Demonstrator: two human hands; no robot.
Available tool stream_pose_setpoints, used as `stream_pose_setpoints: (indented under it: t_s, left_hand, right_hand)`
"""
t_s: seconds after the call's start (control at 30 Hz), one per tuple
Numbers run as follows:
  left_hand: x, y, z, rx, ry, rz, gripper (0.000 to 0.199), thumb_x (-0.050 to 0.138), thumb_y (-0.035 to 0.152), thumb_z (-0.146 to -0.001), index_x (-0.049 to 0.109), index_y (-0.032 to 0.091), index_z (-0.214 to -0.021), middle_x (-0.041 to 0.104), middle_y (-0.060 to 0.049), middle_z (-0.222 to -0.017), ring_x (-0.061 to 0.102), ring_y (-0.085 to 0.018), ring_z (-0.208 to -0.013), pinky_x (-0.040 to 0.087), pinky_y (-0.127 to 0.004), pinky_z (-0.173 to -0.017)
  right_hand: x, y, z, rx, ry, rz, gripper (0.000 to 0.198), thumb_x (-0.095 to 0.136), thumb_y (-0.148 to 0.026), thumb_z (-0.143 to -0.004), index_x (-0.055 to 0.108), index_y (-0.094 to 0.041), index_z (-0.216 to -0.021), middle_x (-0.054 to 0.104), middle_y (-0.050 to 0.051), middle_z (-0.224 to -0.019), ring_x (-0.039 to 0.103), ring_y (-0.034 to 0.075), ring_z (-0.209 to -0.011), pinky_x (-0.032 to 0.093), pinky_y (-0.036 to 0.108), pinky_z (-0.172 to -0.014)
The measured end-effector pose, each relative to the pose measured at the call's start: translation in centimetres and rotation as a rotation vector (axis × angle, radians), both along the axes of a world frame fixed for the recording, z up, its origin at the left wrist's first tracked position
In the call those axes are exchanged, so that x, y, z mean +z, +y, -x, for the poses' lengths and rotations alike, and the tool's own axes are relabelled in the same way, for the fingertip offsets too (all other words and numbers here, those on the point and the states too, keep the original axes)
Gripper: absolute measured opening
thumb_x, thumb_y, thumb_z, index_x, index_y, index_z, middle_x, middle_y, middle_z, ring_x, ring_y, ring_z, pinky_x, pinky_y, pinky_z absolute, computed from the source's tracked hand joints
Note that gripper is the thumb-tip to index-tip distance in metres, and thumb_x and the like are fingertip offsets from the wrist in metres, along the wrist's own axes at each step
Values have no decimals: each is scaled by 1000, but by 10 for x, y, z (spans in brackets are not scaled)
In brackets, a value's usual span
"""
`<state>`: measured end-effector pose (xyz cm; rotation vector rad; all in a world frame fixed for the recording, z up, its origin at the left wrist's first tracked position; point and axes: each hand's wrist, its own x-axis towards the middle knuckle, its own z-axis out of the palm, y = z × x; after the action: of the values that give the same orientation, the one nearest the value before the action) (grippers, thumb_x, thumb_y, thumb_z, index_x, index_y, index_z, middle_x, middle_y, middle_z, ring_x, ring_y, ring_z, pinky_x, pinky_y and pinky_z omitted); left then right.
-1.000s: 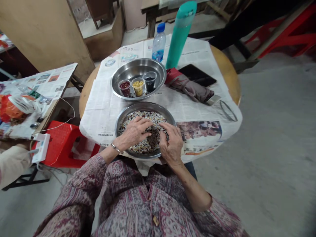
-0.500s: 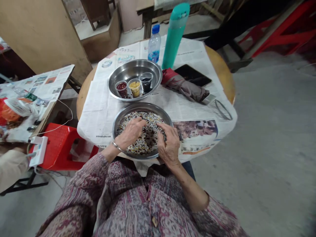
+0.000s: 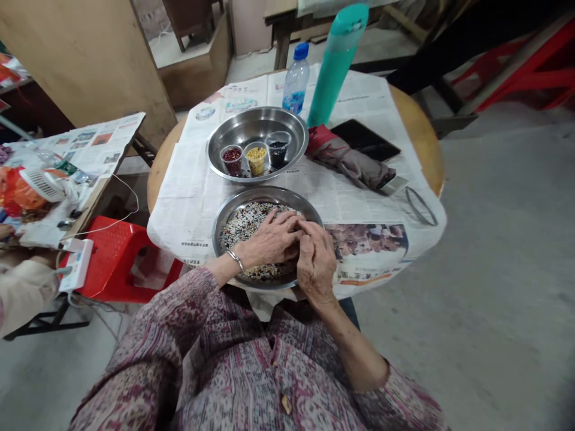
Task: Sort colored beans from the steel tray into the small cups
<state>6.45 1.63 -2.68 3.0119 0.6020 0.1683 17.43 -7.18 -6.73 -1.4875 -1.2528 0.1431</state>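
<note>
A round steel basin (image 3: 217, 230) lies in front of me, with mixed white, yellow, dark red and black grains (image 3: 245, 222) spread over its bottom. My left hand (image 3: 273, 239) lies flat over the grains, its fingers stretched to the right. Its fingertips meet the fingers of my right hand (image 3: 318, 260) at the basin's right side. The right hand is curled, thumb against the fingers; whatever it holds is hidden. Behind, a second steel basin (image 3: 251, 127) has clear cups of dark red beans (image 3: 232, 160), yellow grains (image 3: 256, 160) and black beans (image 3: 277, 152).
Newspaper (image 3: 179, 203) covers the round table. A water bottle (image 3: 295, 81), a tall green bottle (image 3: 336, 66), a folded umbrella (image 3: 350, 158) and a dark tablet (image 3: 366, 139) stand or lie at the back right. To the left are a red stool (image 3: 114, 257) and another person's arm (image 3: 22, 290).
My left hand has moved right across the grains and flattened, and now touches my right hand. My right hand's fingers have drawn closer together. The view has shifted slightly.
</note>
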Motion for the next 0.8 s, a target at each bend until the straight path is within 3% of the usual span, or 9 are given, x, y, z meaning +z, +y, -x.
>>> stream_pose_setpoints:
  t_s: [0.1,0.2,0.4,0.53,0.7,0.8]
  left_hand:
    - [6,13,0,101,41,-64,27,54,18,-92,60,14,-118,59,-12,-126,52,-28,-118,42,-44,-100]
    - [14,20,16,280,62,-121,20,50,13,-92,61,15,-109,62,-11,-111,54,-27,-106,44,-41,-90]
    - [23,2,66,498,45,-51,10,51,23,-97,60,19,-97,60,-7,-101,55,-22,-96,47,-37,-85]
    - [22,-27,79,420,-44,93,18,58,35,-97,59,20,-106,57,-6,-106,55,-22,-100,51,-38,-90]
    - [15,-43,71,198,-207,245,18,51,16,-98,57,20,-114,56,-6,-114,55,-18,-109,51,-35,-99]
    - [11,-38,72,233,-323,207,22,44,10,-98,58,20,-111,58,-5,-110,57,-17,-106,53,-34,-96]
  right_hand:
    - [0,0,0,-5,-8,19,38,36,-34,-102,63,-20,-123,67,13,-123,59,24,-119,44,47,-105]
    - [1,0,-1,-4,-10,27,38,36,-35,-101,63,-20,-123,67,12,-123,59,25,-118,45,48,-105]
    - [2,0,0,-7,-27,23,36,39,-33,-101,64,-19,-121,69,12,-121,60,24,-116,46,46,-102]
    - [3,0,0,-7,-44,28,33,41,-34,-101,66,-19,-117,70,11,-118,61,23,-112,47,44,-100]
    - [0,-1,0,-22,-88,59,34,40,-36,-101,66,-19,-114,71,10,-116,61,23,-111,46,43,-99]
    - [0,-3,0,-29,-183,110,35,40,-36,-101,65,-18,-115,70,11,-117,60,23,-110,44,43,-99]
